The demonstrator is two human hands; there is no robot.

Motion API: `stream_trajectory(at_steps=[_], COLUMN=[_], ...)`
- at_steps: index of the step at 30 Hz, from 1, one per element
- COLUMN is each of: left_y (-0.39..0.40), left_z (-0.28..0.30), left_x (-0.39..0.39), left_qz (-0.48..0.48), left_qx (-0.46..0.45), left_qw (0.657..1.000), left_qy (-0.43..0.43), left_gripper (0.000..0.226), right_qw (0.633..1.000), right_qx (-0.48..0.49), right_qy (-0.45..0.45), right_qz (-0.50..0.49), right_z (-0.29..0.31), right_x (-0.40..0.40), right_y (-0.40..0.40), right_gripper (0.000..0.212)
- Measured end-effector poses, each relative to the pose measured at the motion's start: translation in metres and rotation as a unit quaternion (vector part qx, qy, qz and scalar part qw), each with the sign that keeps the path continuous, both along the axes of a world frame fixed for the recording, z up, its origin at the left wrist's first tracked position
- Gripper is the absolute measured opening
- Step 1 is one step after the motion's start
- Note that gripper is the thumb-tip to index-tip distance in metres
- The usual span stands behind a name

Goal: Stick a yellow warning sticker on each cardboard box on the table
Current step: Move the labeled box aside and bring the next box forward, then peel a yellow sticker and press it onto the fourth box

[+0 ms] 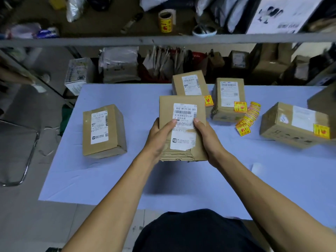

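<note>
The person's dark-clothed lap sits closest, at the worktop edge. Both forearms reach forward: the left hand and the right hand each have their grip curled round a side of one cardboard box, thumbs pinching its torn shipping label, seemingly so its top face can be checked or positioned. No yellow sticker shows on it. Another unstickered box lies to the left. Behind and to the right, three boxes already carry warning stickers. A strip of yellow stickers lies within right-hand reach; a spare sticker roll stands on the shelf.
</note>
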State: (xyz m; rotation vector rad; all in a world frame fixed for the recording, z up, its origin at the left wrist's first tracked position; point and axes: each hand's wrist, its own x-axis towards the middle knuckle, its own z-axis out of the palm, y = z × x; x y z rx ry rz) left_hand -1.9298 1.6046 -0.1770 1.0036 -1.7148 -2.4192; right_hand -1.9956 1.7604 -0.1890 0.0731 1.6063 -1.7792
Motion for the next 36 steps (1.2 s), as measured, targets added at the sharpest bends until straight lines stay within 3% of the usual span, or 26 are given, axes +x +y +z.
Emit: stream_trajectory(at_steps=[4,7,13,17,25,28,31,33,36], left_y=[0.037,0.063,0.094,0.099,0.089,0.092,0.095,0.103,0.119], left_z=[-0.009,-0.029,-0.071,-0.086,-0.088,-0.084,-0.074,-0.073,-0.081], left_x=[-0.002,-0.005,-0.007,-0.011,-0.019,-0.021,-0.035,-0.049,-0.062], left_qz=[-0.028,-0.047,-0.081,-0.094,-0.196,-0.196,-0.277,-0.365,-0.43], left_qx=[0.006,0.017,0.011,-0.05,-0.2,-0.431,-0.622,-0.65,-0.643], left_qw=[0.999,0.997,0.989,0.983,0.944,0.866,0.732,0.666,0.634], left_qy=[-0.019,-0.05,-0.125,-0.15,-0.176,-0.162,-0.038,0.01,0.005], left_gripper=[0.054,0.045,0.045,0.049,0.059,0.078,0.075,0.072,0.073], right_qw=[0.999,0.997,0.991,0.983,0.969,0.964,0.94,0.918,0.896], right_qx=[0.02,0.063,0.133,0.183,0.244,0.261,0.329,0.38,0.427], right_qy=[-0.016,-0.016,-0.025,-0.024,0.018,0.041,0.092,0.114,0.119], right_qz=[-0.026,-0.037,-0.009,0.018,0.034,0.038,0.005,0.0,-0.01], right_z=[-0.005,-0.018,-0.057,-0.071,-0.075,-0.075,-0.077,-0.08,-0.088], right_x=[0.006,0.009,0.009,0.001,-0.009,-0.012,-0.024,-0.035,-0.056], right_y=[0.039,0.066,0.099,0.104,0.106,0.115,0.13,0.139,0.151], right_gripper=[0.037,0.034,0.046,0.064,0.07,0.069,0.059,0.052,0.048])
